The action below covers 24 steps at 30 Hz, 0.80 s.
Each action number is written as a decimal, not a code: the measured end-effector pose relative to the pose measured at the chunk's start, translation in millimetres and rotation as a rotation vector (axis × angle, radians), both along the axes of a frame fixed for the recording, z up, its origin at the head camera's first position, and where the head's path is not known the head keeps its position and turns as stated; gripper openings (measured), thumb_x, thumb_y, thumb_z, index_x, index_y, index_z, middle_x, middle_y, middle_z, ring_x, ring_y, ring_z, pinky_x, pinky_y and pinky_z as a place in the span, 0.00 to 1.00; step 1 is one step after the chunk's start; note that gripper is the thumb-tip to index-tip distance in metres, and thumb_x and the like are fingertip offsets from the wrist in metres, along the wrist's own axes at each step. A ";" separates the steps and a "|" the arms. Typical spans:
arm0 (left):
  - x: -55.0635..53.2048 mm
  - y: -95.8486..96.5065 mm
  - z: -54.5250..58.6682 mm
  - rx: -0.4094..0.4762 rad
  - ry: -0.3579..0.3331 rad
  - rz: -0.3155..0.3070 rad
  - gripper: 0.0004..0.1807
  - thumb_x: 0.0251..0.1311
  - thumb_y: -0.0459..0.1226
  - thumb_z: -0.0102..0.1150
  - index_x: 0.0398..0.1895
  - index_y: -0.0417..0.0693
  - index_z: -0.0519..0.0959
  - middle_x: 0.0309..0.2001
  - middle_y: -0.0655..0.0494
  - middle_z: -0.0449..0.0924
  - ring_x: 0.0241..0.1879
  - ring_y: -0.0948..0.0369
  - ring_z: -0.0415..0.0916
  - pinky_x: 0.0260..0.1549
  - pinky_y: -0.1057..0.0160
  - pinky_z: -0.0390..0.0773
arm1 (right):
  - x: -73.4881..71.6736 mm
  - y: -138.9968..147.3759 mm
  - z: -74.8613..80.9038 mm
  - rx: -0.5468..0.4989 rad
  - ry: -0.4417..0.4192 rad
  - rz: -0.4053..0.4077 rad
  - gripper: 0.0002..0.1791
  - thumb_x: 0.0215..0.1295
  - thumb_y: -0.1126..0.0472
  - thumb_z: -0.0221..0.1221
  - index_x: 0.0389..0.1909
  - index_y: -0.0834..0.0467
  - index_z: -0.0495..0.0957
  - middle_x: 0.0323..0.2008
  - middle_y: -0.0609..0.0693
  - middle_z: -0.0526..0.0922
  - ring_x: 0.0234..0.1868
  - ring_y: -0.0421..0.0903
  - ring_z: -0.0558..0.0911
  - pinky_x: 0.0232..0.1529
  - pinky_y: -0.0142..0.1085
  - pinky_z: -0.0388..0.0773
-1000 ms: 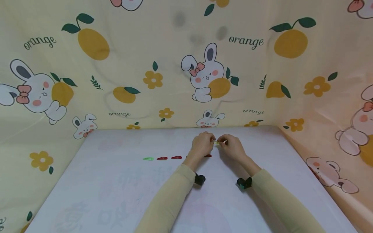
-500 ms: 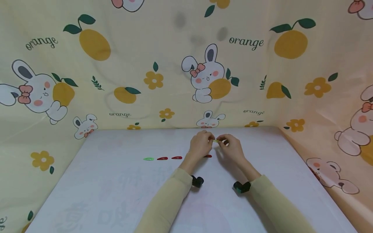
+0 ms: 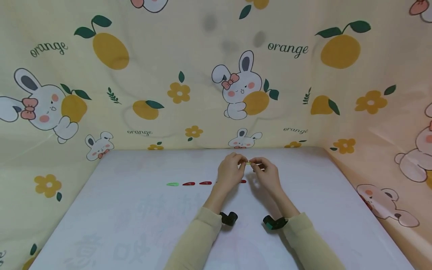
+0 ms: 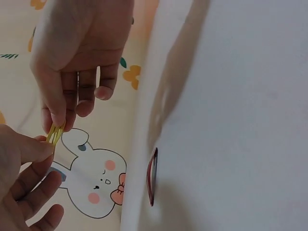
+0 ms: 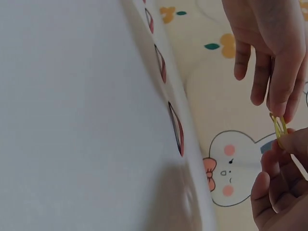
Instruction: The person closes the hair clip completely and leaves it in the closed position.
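Note:
A small yellow snap hair clip (image 3: 248, 163) is held up over the far part of the table, between both hands. My left hand (image 3: 230, 170) pinches one end with thumb and fingers; my right hand (image 3: 267, 174) pinches the other. The left wrist view shows both thumbs on the yellow clip (image 4: 56, 135), its slim prongs partly covered by fingertips. Below the hands lies a row of hair clips: a green clip (image 3: 173, 184) at the left end, then red clips (image 3: 205, 183). A red clip (image 3: 243, 181) lies at the right end, and my left wrist hides part of the row.
The white table (image 3: 168, 228) runs out to a patterned cloth backdrop (image 3: 202, 93) just beyond the hands. More cloth hangs at the left and right sides. A small black camera (image 3: 229, 218) sits on the left wrist and another black camera (image 3: 275, 222) on the right.
Both hands keep their pinch on the yellow clip and have shifted slightly left with it. The wrists and forearms have drawn a little lower and closer together. The row of clips stays put.

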<state>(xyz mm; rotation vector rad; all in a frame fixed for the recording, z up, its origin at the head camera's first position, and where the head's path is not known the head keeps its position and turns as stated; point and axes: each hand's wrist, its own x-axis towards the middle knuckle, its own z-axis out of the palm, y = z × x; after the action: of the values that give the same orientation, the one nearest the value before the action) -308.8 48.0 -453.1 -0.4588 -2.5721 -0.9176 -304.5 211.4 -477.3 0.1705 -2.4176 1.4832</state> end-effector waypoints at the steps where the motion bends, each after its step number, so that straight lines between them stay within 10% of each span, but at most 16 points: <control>1: 1.0 -1.0 0.3 0.008 0.004 0.001 0.04 0.68 0.37 0.66 0.42 0.53 0.88 0.39 0.58 0.83 0.40 0.60 0.80 0.37 0.61 0.78 | 1.0 -1.2 -0.2 -0.016 -0.002 -0.002 0.09 0.75 0.63 0.62 0.49 0.62 0.85 0.47 0.57 0.87 0.37 0.43 0.83 0.38 0.27 0.78; 13: 5.8 -13.8 -1.5 0.086 0.014 0.015 0.12 0.67 0.43 0.69 0.51 0.53 0.87 0.46 0.57 0.84 0.47 0.57 0.81 0.44 0.57 0.79 | 10.5 -7.7 5.8 -0.108 0.031 0.021 0.08 0.75 0.63 0.61 0.49 0.61 0.84 0.46 0.57 0.86 0.36 0.38 0.82 0.38 0.26 0.79; 24: 10.9 -19.0 -12.9 0.057 0.024 -0.100 0.11 0.69 0.40 0.68 0.52 0.52 0.86 0.48 0.56 0.84 0.48 0.58 0.80 0.46 0.58 0.81 | 12.4 -4.1 0.9 -0.014 0.078 0.060 0.06 0.75 0.67 0.59 0.47 0.60 0.84 0.45 0.55 0.85 0.37 0.45 0.82 0.37 0.29 0.77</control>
<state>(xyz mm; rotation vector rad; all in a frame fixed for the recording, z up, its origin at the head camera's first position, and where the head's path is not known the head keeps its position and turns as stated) -297.9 29.0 -466.0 -0.5828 -2.5137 -1.0102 -292.1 207.3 -476.4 0.2948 -2.3597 1.4894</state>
